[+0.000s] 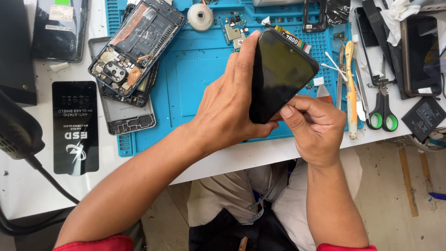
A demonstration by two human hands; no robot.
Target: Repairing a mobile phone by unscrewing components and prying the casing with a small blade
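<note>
My left hand [227,107] grips a black phone [280,74] by its left edge and holds it tilted above the blue work mat [195,79]. Fingers run up the side and the thumb sits under the lower corner. My right hand [312,128] pinches the phone's bottom corner with thumb and forefinger. The dark screen faces up and shows nothing.
An opened phone body [137,44] with bare circuit parts lies on stacked frames at the mat's left. A black flat package [75,126] rests on the white table. Scissors with green handles [382,104], a yellow tool [350,88], another dark phone [422,56] and small parts sit at right.
</note>
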